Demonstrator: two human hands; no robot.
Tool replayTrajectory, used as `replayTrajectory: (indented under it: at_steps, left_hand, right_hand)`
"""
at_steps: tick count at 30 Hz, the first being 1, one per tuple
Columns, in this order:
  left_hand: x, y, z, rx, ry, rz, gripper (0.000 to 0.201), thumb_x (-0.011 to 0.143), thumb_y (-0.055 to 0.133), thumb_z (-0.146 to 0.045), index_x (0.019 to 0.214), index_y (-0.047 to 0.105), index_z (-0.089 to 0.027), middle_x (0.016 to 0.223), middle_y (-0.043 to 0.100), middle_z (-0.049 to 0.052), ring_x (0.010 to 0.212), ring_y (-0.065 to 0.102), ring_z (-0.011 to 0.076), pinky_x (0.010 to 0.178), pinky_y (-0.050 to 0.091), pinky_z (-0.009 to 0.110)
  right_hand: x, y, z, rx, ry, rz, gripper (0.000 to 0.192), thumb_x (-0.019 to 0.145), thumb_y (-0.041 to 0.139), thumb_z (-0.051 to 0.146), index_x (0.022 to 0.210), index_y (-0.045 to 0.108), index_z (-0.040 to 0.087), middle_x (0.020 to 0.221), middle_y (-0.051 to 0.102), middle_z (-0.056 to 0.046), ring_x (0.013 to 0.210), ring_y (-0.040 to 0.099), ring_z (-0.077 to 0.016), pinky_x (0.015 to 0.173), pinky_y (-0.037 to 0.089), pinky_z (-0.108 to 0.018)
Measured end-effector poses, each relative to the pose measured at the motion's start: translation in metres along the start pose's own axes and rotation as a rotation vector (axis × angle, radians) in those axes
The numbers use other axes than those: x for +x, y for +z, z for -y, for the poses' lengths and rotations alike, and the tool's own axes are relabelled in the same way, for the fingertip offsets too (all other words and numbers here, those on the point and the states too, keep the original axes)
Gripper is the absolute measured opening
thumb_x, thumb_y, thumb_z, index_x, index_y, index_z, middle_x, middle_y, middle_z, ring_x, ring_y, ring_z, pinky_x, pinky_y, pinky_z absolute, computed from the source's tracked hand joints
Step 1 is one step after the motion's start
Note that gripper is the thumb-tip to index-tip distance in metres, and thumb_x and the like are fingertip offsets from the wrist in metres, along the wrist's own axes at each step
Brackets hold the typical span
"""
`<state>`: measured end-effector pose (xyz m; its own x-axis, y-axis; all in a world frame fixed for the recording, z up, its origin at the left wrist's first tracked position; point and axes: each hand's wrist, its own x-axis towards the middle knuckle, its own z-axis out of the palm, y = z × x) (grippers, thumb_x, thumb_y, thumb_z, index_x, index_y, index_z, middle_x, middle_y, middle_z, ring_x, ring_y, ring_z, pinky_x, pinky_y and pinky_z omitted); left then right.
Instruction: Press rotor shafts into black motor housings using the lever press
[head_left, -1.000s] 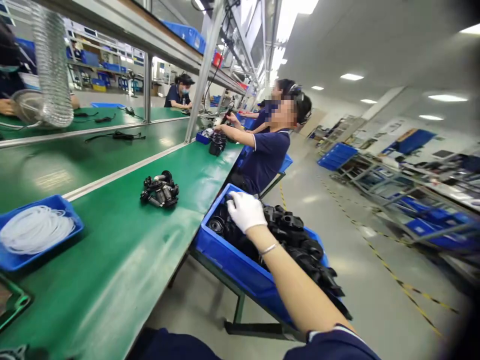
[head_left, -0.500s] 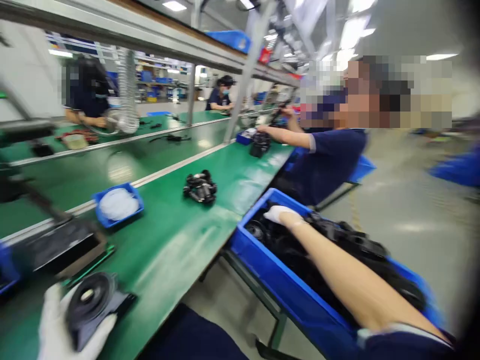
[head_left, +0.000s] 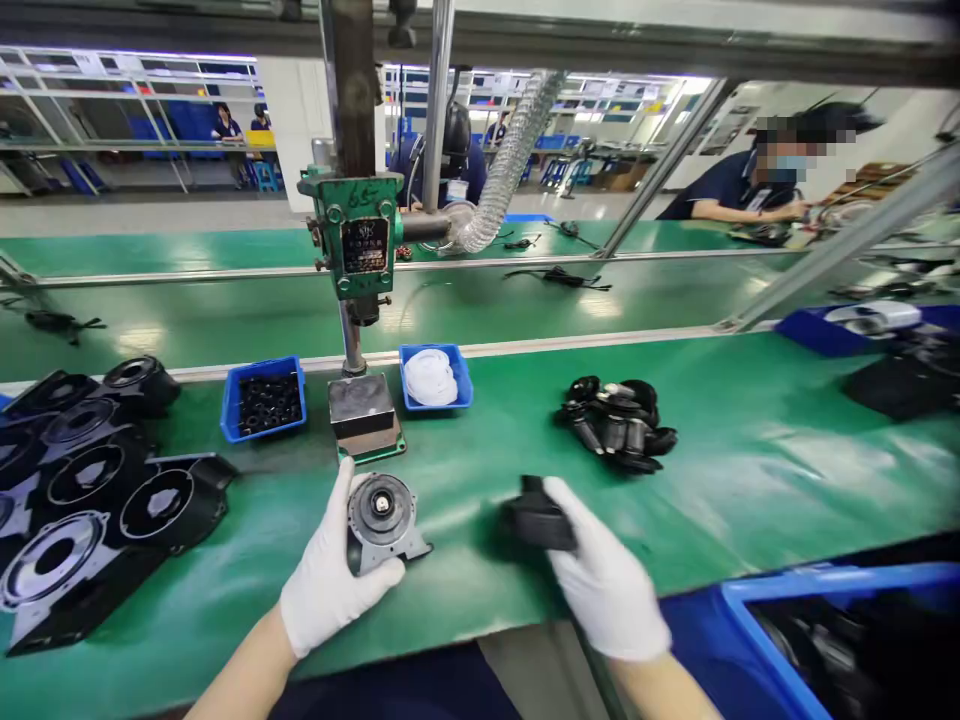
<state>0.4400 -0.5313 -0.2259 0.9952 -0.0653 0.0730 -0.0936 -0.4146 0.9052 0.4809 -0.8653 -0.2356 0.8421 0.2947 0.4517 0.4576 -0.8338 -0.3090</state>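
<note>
My left hand (head_left: 330,575), in a white glove, grips a round grey-and-black housing (head_left: 382,510) by its edge, with the thumb along the lower side. A pale centre shows in the dark hub, and a flat foot juts out below. My right hand (head_left: 604,570), gloved too, is closed around a black plastic part (head_left: 541,517) above the green bench. That part is blurred, so its exact kind cannot be made out. Beyond the left hand stands a green bench press (head_left: 358,235) with a metal block (head_left: 362,408) beneath its ram.
Several black blower housings (head_left: 176,500) lie at left. Small blue bins hold black rings (head_left: 270,402) and white pieces (head_left: 430,377). Round black parts (head_left: 619,425) lie in a pile at right. A blue crate (head_left: 757,600) sits beyond the bench edge. Co-workers (head_left: 742,185) sit across the bench.
My view has swung left to face the press. My right hand has come out of the blue crate with a black plastic part and is now over the bench. The left hand still holds the round housing.
</note>
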Motion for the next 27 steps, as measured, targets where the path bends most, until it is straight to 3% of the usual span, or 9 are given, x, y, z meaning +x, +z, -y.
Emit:
replayTrajectory:
  at_steps: [3,6,11,15,18,22,27]
  left_hand:
    - [0.000,-0.001,-0.001,0.011,-0.021,0.005,0.105,0.081,0.066,-0.036,0.153,-0.009,-0.025,0.153,0.034,0.016,0.141,0.035,0.0341,0.116,0.025,0.058]
    - [0.000,-0.001,-0.003,0.037,-0.039,0.008,0.104,0.082,0.065,-0.034,0.153,-0.009,-0.023,0.153,0.033,0.018,0.141,0.034,0.0357,0.116,0.028,0.058]
    - [-0.002,0.000,-0.006,0.066,-0.066,0.033,0.105,0.081,0.065,-0.031,0.153,-0.011,-0.025,0.155,0.030,0.018,0.142,0.033,0.0364,0.115,0.028,0.061]
    - [-0.002,-0.002,-0.006,0.069,-0.077,0.057,0.107,0.078,0.067,-0.030,0.153,-0.011,-0.024,0.154,0.031,0.020,0.140,0.035,0.0388,0.112,0.031,0.063]
    - [0.001,-0.005,-0.007,0.078,-0.104,0.083,0.104,0.075,0.068,-0.028,0.152,-0.002,-0.021,0.155,0.029,0.021,0.141,0.032,0.0401,0.113,0.031,0.062]
    - [0.005,-0.008,-0.013,0.031,-0.159,0.130,0.099,0.069,0.068,-0.023,0.148,0.009,-0.017,0.153,0.031,0.021,0.142,0.033,0.0379,0.115,0.030,0.059]
    - [0.013,-0.014,-0.022,-0.072,-0.189,0.149,0.100,0.058,0.075,-0.019,0.143,0.021,-0.016,0.146,0.042,0.019,0.136,0.041,0.0358,0.117,0.031,0.053]
  right_hand:
    - [0.004,0.035,0.022,-0.004,-0.234,0.061,0.072,0.088,0.031,-0.001,0.155,0.017,0.023,0.143,0.051,-0.011,0.128,0.053,-0.0222,0.101,0.052,-0.038]
    - [0.005,0.036,0.039,-0.060,-0.314,0.139,0.081,0.080,0.033,-0.004,0.156,0.011,0.015,0.150,0.041,-0.016,0.136,0.043,-0.0262,0.104,0.051,-0.045]
    - [0.005,-0.002,0.045,-0.012,-0.171,0.361,0.085,0.079,0.045,0.005,0.156,0.009,0.015,0.159,0.021,-0.016,0.145,0.027,-0.0311,0.110,0.042,-0.053]
    - [0.025,-0.014,0.043,0.183,0.066,0.463,0.088,0.080,0.054,0.016,0.155,0.009,0.020,0.159,0.022,-0.014,0.145,0.026,-0.0286,0.114,0.036,-0.053]
    - [0.042,0.002,0.048,0.294,0.058,0.485,0.088,0.073,0.066,0.021,0.151,0.025,0.019,0.158,0.023,-0.017,0.144,0.028,-0.0306,0.114,0.035,-0.052]
    - [0.058,0.029,0.050,0.298,-0.033,0.471,0.059,0.066,0.074,0.027,0.122,0.059,0.018,0.142,0.044,-0.018,0.132,0.045,-0.0330,0.108,0.041,-0.051]
    - [0.096,0.025,0.056,0.401,0.112,0.348,0.034,0.079,0.062,0.032,0.110,0.064,0.020,0.124,0.056,-0.014,0.117,0.057,-0.0291,0.100,0.048,-0.048]
